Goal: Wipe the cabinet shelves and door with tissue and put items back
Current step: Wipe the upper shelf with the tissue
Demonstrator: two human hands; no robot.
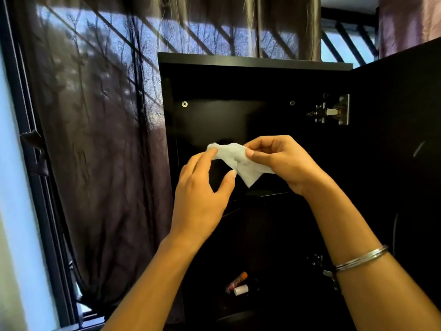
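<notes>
Two hands on one crumpled tissue [241, 163] right now. It's white, thin and wrinkly, bunched along the top edge with a loose pointed corner hanging down between the hands. The right hand [284, 161] has it pinched between thumb and curled fingers at its right end, so those fingers are pretty much closed on it. The left hand [202, 187] is looser: its fingertips [211, 154] touch the tissue's upper left edge, while the thumb sticks out wide underneath, near the dangling corner but not quite on it as far as I can tell.

All of that is held up in front of the dark upper compartment of the black cabinet [253, 60], above the shelf [269, 194] edge that peeks out just under the right hand. The cabinet door [401, 139] is swung open on the right, with a metal hinge [330, 112] near the top. Down on a lower level there's a small tube with an orange cap [236, 281] and a little white-capped thing [241, 289] just beside it. Bangles [361, 258] on the right wrist, and a sheer dark curtain [95, 139] hangs to the left of the cabinet.
</notes>
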